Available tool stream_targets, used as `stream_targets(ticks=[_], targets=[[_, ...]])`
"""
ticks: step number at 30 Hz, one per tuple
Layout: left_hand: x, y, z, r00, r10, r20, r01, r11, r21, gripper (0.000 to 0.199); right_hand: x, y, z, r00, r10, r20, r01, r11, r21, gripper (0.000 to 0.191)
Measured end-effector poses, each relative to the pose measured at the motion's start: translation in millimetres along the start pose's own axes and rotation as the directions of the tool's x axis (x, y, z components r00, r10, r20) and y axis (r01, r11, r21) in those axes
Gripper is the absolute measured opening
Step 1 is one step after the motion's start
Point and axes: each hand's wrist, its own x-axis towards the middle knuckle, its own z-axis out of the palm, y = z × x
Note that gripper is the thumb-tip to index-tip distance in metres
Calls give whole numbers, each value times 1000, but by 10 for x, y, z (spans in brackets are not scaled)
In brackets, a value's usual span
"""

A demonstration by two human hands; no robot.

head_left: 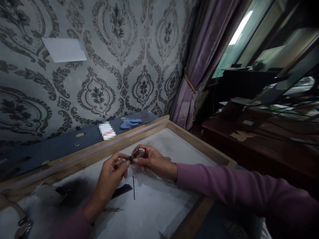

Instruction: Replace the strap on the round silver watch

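My right hand (156,162) is closed around a round, shiny rose-gold watch (140,152), held above the white-lined tray. Its thumb and fingers grip the case from the side. Fingertips of my left hand (111,171) meet it at the case's left edge, pinching a small dark brown piece that looks like the watch strap; most of it is hidden by the fingers. Under my left hand lie a black flat strip (122,190), a thin dark stick (134,188) and a slim metal-tipped tool (112,209). Another watch (23,227) with a brownish strap rests at the lower left.
A wooden rim (199,142) borders the tray (171,142). A blurred pale object (48,193) stands at left. Behind the rim, a dark blue cloth surface (62,142) carries a blue rag (131,123) and a white packet (107,130). A dark red table (224,132) stands right.
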Motion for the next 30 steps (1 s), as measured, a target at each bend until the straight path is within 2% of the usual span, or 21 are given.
stream_targets(ticks=[8,13,16,23,30], targets=[[12,-91,-39,1000,-11,-3,11,1000,-28,38,-1,17,3,999,40,8,-40,999,12,38],[1,-4,-29,1000,-21,-22,21,1000,13,37,34,54,-23,997,58,47,-62,993,99,38],[0,37,-20,999,17,-30,-16,999,31,32,38,61,-48,994,73,77,-84,986,145,40],[17,42,-42,999,38,15,-39,999,38,23,24,61,-69,986,111,121,-124,987,104,35],[-19,33,-73,996,29,89,-40,992,117,21,4,71,-40,981,140,136,-154,983,100,36]])
